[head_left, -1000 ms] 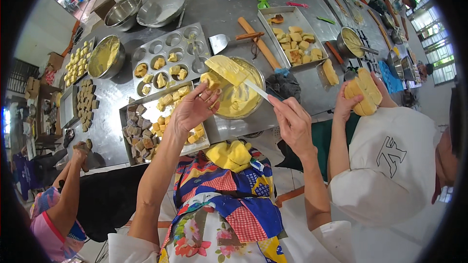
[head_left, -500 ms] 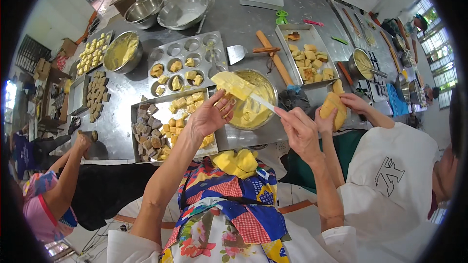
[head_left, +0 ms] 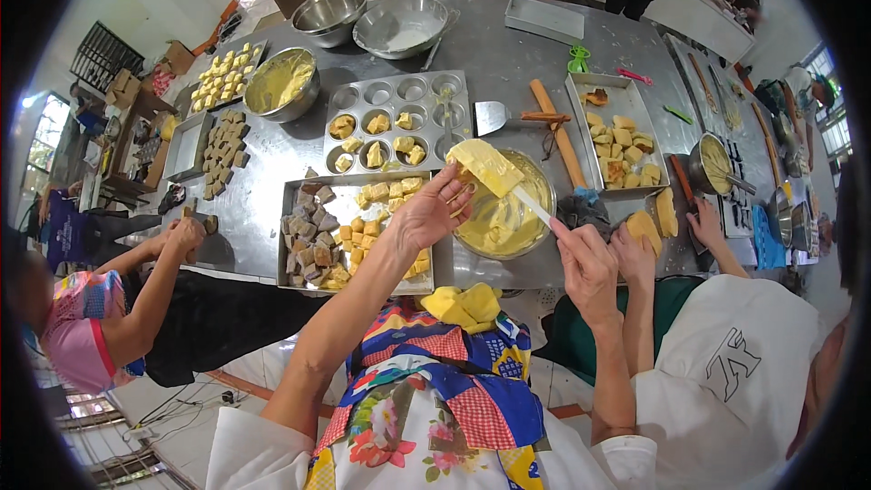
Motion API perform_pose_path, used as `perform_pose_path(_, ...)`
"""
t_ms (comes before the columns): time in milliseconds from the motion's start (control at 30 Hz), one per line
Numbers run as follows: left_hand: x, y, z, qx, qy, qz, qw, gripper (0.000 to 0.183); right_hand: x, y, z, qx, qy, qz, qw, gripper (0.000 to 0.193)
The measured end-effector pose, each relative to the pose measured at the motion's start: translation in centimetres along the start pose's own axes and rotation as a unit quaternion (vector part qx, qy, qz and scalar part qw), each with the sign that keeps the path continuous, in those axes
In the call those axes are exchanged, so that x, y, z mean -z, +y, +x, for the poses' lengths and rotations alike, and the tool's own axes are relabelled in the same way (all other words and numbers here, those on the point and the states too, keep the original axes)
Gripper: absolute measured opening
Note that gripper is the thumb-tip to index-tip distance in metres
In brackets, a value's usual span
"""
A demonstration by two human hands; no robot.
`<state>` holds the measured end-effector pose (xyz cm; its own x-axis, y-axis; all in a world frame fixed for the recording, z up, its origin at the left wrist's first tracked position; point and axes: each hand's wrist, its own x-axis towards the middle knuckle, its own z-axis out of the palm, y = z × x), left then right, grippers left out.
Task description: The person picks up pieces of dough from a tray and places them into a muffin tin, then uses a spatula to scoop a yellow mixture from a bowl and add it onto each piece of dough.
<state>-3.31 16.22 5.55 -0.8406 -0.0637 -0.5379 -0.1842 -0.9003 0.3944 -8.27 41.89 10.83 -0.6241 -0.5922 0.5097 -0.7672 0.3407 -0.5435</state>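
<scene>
From my end a lot is lost to the fisheye rim. My left hand [head_left: 426, 216] covers part of the tray of cubes [head_left: 299, 259], so I can't see what's under the palm. The knife [head_left: 535, 209] handle is buried in my right hand [head_left: 588, 263]. Upper right of the frame, the small pots [head_left: 789, 218] smear into blur. The co-worker [head_left: 82, 327] at lower left is cut by the black edge.

The scene is viewed steeply downward from a single head-worn fisheye camera, close above the steel table [head_left: 508, 54], whose straight edges are bent toward the dark rounded rim.
</scene>
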Motion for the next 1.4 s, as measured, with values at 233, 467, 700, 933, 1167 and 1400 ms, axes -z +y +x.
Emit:
perform_pose_path(233,1.4,0.4,-0.1,0.026,-0.021,-0.054,0.998,0.014,-0.4,0.6,-0.7,-0.010,-0.007,0.000,1.000,0.031)
perform_pose_path(467,1.3,1.2,-0.2,0.014,-0.036,0.055,0.998,0.013,0.3,1.1,-0.9,0.001,-0.010,-0.022,1.000,0.037)
perform_pose_path(700,1.1,1.4,-0.4,0.008,-0.011,0.148,0.989,0.016,1.1,1.0,-2.3,0.011,-0.016,-0.033,0.999,0.043)
perform_pose_path(933,2.2,1.8,-0.7,-0.033,0.040,0.230,0.972,0.017,1.6,1.2,-4.0,-0.018,-0.031,-0.035,0.999,0.041)
perform_pose_path(1167,1.7,1.7,-0.8,-0.007,0.027,0.196,0.980,0.019,1.5,1.7,-4.0,-0.039,0.030,-0.008,0.999,0.034)
perform_pose_path(1400,0.1,1.0,-1.3,-0.001,0.000,0.228,0.974,0.016,1.1,1.5,-3.9,-0.021,0.010,-0.007,1.000,0.033)
